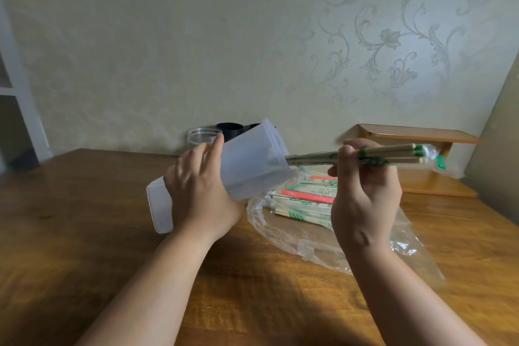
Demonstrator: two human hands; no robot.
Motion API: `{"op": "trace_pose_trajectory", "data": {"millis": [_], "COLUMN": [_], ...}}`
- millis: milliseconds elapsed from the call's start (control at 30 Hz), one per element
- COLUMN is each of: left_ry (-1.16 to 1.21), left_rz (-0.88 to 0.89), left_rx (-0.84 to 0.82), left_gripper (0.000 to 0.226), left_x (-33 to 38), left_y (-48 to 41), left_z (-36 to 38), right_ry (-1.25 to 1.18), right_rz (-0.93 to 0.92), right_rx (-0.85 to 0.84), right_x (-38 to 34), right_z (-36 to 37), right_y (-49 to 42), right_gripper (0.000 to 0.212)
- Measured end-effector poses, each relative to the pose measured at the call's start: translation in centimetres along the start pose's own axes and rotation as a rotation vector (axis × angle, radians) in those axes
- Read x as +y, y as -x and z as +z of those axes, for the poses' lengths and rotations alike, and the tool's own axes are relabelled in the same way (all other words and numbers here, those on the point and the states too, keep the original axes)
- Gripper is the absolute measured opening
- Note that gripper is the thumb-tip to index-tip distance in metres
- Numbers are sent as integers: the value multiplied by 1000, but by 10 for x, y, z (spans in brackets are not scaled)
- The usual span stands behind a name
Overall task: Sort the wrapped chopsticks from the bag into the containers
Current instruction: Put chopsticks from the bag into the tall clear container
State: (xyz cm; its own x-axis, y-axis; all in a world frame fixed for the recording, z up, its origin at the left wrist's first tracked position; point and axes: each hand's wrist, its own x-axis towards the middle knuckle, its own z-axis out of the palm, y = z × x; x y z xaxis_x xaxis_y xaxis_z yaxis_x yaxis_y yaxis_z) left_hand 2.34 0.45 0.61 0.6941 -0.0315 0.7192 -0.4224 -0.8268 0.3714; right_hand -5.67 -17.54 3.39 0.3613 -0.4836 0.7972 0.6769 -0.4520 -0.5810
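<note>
My left hand [200,188] grips a tall translucent white container [250,166], tilted on its side above the table with its mouth facing right. A small bundle of green-printed wrapped chopsticks [393,156] is pinched in my right hand [365,191], and their left tips reach into the container's mouth. Below, a clear plastic bag [323,241] lies open on the table. Inside it is a pile of wrapped chopsticks [306,199], some with green print and some with red.
A clear round jar [200,139] and two black cups [230,130] stand at the back against the wall. A low wooden shelf [415,137] sits at the back right. The wooden table [84,233] spreads out to the left and front.
</note>
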Motion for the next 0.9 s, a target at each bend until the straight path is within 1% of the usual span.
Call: {"op": "trace_pose_trajectory", "data": {"millis": [33,100,167,300,367,433,500,567,600,667,733,800,833,867,900], "left_ry": [14,30,40,77,88,92,92,94,93,90,84,80,81,82,82], "left_rz": [6,36,87,123,124,128,130,126,122,120,124,128,127,126,124], "left_rx": [9,15,7,-12,-23,-29,-34,-36,-35,-36,-42,-40,-36,-31,-26], "left_gripper": [107,105,102,101,102,103,104,105,105,106,107,106,106,106,106], "left_x": [-1,-1,-1,1,0,0,0,0,1,1,2,2,2,1,1], "left_y": [0,1,2,2,1,1,2,2,2,2,2,2,3,3,2], "left_z": [0,2,3,3,3,3,3,2,2,1,1,1,1,2,2], "right_ry": [-27,-66,-73,-187,-245,-275,-377,-496,-510,-440,-302,-198,-196,-217,-257], "right_rz": [60,162,259,482,570,630,659,679,689,688,676,687,707,725,738], "right_rx": [2,32,59,-3,-26,-7,25,63,91,109,49,-64,-106,-124,-111], "right_x": [1,6,7,15,19,21,20,17,17,16,17,18,19,20,21], "right_z": [0,-1,-3,-4,-2,-2,-2,-2,-2,-2,-2,-2,-1,-1,-1], "right_y": [0,-2,-6,-11,-11,-11,-13,-14,-14,-15,-14,-12,-11,-10,-11], "right_gripper": [10,18,16,12,18,25,19,6,3,5,7,8,5,10,22]}}
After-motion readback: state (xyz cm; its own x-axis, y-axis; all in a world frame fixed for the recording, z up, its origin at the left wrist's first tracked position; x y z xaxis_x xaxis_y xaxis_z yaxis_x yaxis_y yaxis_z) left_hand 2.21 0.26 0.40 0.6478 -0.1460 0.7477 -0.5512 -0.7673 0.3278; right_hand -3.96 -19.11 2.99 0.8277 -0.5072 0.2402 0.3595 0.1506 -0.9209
